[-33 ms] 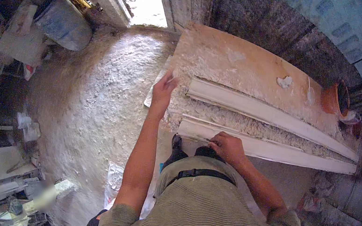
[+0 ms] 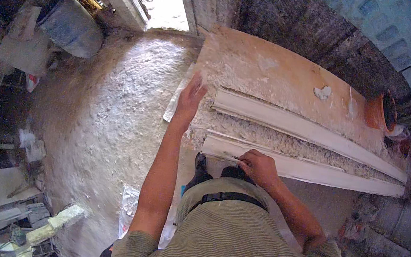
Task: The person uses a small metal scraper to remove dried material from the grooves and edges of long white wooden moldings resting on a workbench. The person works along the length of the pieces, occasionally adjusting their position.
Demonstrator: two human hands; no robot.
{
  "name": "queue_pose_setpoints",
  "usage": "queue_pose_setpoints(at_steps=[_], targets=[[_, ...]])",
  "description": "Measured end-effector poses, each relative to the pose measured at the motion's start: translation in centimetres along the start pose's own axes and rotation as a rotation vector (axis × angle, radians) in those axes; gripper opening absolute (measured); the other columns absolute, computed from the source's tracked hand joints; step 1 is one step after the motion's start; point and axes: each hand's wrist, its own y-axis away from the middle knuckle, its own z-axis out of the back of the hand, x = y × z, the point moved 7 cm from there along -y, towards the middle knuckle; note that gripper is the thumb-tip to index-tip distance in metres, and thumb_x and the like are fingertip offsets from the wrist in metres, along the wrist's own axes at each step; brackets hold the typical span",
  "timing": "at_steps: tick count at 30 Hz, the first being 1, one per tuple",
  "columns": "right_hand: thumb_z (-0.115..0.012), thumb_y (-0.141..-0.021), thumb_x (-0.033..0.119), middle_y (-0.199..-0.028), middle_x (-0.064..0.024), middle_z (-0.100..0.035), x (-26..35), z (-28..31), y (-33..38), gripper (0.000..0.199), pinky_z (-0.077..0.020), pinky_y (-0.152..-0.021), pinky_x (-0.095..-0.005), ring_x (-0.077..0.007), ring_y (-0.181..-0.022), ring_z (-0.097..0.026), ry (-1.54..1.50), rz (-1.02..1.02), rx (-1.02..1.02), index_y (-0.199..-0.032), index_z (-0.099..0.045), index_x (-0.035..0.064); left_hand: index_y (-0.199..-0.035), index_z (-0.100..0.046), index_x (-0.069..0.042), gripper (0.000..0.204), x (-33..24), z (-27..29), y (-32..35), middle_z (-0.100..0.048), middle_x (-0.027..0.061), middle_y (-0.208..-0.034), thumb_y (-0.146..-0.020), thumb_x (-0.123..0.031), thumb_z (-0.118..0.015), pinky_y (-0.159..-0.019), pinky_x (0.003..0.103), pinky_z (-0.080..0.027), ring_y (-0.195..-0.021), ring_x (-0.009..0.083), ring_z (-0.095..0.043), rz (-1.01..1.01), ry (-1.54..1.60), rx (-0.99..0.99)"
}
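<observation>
Two long white moldings, which look like plaster, lie side by side on a board-topped bench point(image 2: 285, 68). My right hand point(image 2: 259, 168) is closed at the near edge of the nearer molding point(image 2: 312, 169), fingers pinched together. A thin dark sliver shows by its fingertips, too small to name. My left hand point(image 2: 189, 101) hangs past the left end of the bench, fingers stretched out, holding nothing. It is closest to the left end of the farther molding point(image 2: 293, 120), apart from it. Crumbly pale residue point(image 2: 279, 136) fills the gap between the moldings.
An orange bucket point(image 2: 374, 113) stands at the bench's far right, with a white lump point(image 2: 322, 92) left of it. A blue barrel point(image 2: 73, 27) is at the upper left. Scrap pieces point(image 2: 31, 225) lie at the lower left. A bright doorway point(image 2: 166, 1) opens at the back.
My left hand has shifted slightly up and to the right, and its fingers look less blurred. My right hand and the moldings have stayed in place.
</observation>
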Motion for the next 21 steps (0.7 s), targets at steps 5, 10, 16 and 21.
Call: queue_pose_setpoints(at_steps=[5,10,16,21], targets=[[-0.075,-0.091,0.025,-0.1,-0.016,-0.074,-5.9,-0.1,-0.6,0.026,-0.0575,-0.081,-0.0373,-0.0275,-0.093,-0.072,-0.364,-0.181,-0.167,-0.108,-0.078,0.006,-0.16,-0.03,-0.005,0.069,-1.6,-1.7,0.0,-0.036,0.0156,-0.163,-0.104,-0.029,-0.061,-0.122,0.037,-0.029,-0.15,0.0246,-0.035,0.077,-0.142,0.25],[-0.074,-0.092,0.028,-0.104,-0.0188,-0.074,-11.0,-0.2,-0.3,0.032,-0.0543,-0.089,-0.0404,-0.0309,-0.095,-0.071,-0.38,-0.251,-0.136,-0.112,-0.077,0.0021,-0.157,-0.038,-0.004,0.064,6.5,4.0,6.5,-0.044,0.0152,-0.158,-0.104,-0.032,-0.061,-0.12,0.036,-0.031,-0.147,0.0247,-0.04,0.451,-0.035,0.122],[-0.067,-0.096,0.033,-0.111,-0.019,-0.067,-0.1,-6.8,-6.9,0.043,-0.0544,-0.089,-0.0471,-0.0377,-0.104,-0.066,-0.31,-0.005,-0.181,-0.131,-0.066,0.0082,-0.135,-0.059,-0.007,0.044,9.9,2.2,13.1,-0.063,0.0093,-0.13,-0.104,-0.039,-0.059,-0.102,0.041,-0.049,-0.119,0.0215,-0.061,0.655,0.231,0.343],[-0.069,-0.097,0.02,-0.142,-0.0164,-0.049,4.8,-6.2,-5.2,0.055,-0.0588,-0.089,-0.0391,-0.028,-0.113,-0.066,-0.784,-0.003,-0.276,-0.147,-0.048,0.0113,-0.117,-0.063,-0.006,0.027,6.8,-0.6,10.5,-0.067,0.006,-0.106,-0.103,-0.029,-0.062,-0.081,0.035,-0.058,-0.095,0.0167,-0.067,0.523,0.163,0.302]])
